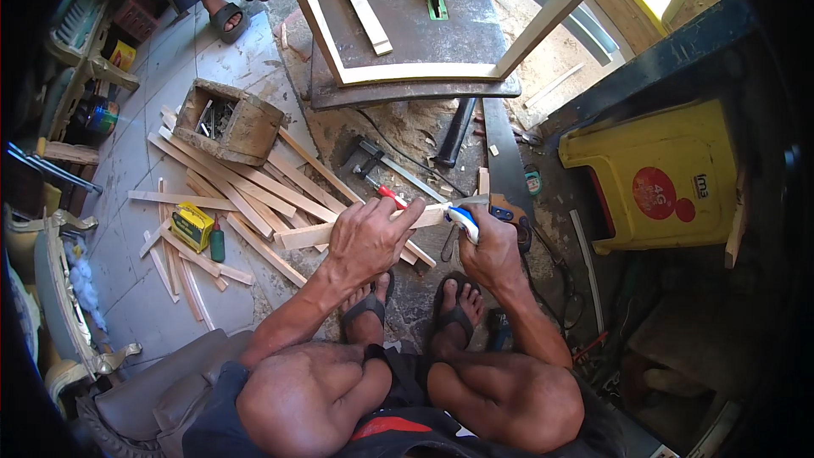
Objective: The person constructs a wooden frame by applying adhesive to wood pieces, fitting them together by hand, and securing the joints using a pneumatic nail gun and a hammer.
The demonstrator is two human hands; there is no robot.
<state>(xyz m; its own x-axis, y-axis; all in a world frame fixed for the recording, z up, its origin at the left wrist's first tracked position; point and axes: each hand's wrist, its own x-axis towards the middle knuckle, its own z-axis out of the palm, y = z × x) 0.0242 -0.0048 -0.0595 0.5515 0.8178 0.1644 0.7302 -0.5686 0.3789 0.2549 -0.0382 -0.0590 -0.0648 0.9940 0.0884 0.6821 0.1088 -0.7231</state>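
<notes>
My left hand [366,239] is closed around a pale wooden strip [303,238], held level above the floor before my knees. A small red object [391,196] shows just past its fingers; whether I hold it too is unclear. My right hand [492,253] grips a small white-and-blue object [462,219], its pale end against or very near the strip's right end. What kind of thing it is cannot be made out. Just beyond that hand lies a handsaw [509,212] with a brown wooden handle. A metal bar clamp [398,171] rests beyond my left hand.
Loose wooden strips [229,185] lie at left beneath a wooden box [254,129] of hardware, near a yellow box [192,226] and green bottle [218,242]. A dark table [381,0] carries a wooden frame [420,73]. At right is a yellow stool [670,174]. Another person's feet [227,21] show far left.
</notes>
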